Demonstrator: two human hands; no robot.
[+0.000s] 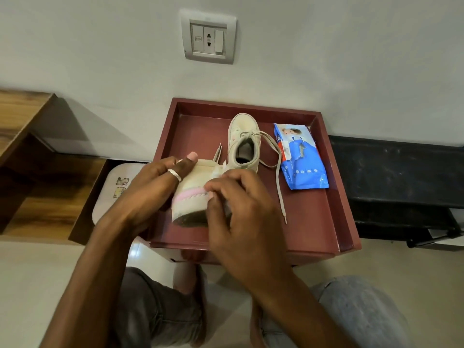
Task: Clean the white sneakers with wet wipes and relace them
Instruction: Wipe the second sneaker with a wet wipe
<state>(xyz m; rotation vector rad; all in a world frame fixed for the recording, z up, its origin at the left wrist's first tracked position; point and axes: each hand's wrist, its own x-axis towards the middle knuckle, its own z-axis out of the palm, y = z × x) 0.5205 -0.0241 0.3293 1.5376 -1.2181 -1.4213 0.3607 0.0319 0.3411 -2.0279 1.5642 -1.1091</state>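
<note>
My left hand grips a white sneaker with a pink stripe, held on its side with the dark sole toward me, above the front of the maroon tray. My right hand presses a crumpled wet wipe against the sneaker's heel side, fingers curled round the wipe. The second white sneaker stands upright in the tray behind, with its loose lace trailing to the right. A blue wet-wipe pack lies at the tray's right side.
The tray sits on a small stand against a white wall with a switch plate. A wooden shelf is at left, a black bench at right. My knees in jeans are below the tray.
</note>
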